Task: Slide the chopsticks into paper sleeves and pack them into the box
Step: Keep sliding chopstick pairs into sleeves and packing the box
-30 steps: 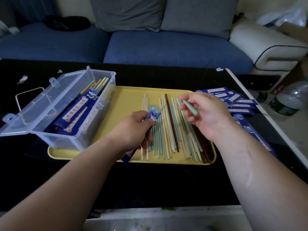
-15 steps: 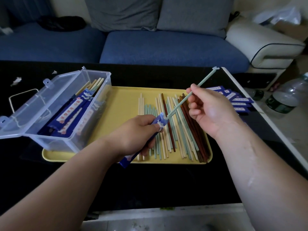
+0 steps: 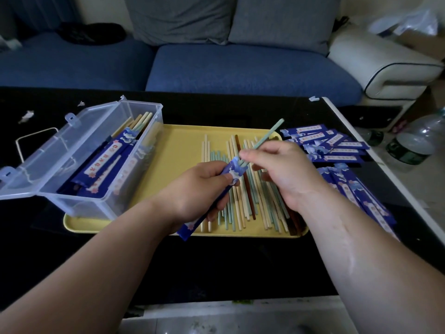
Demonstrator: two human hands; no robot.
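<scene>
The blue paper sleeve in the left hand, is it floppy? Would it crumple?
Probably floppy: the sleeve is thin flat paper, and the left hand grips it along its length, maybe to keep it straight. It likely weighs almost nothing. Its mouth could crumple if the green chopstick pinched by the right hand went in crooked.
</scene>
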